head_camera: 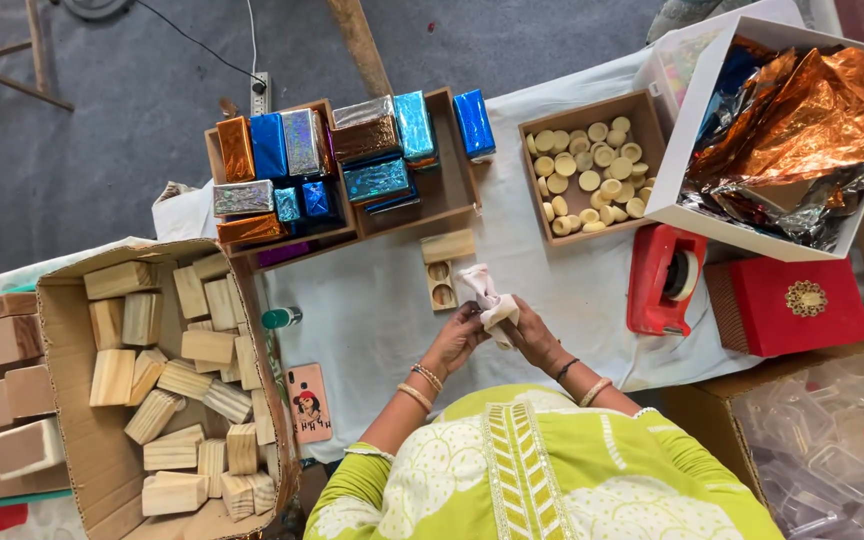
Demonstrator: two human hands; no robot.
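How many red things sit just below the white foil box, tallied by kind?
Red tape dispenser: 1
Red box with a gold emblem: 1
Total: 2

Both hands meet over the white-covered table. Left hand and right hand pinch a pale cloth between them. Just beyond the cloth: a small wooden block with two round recesses. Cardboard box of wooden blocks to the left. Tray of pale discs, red tape dispenser to the right.
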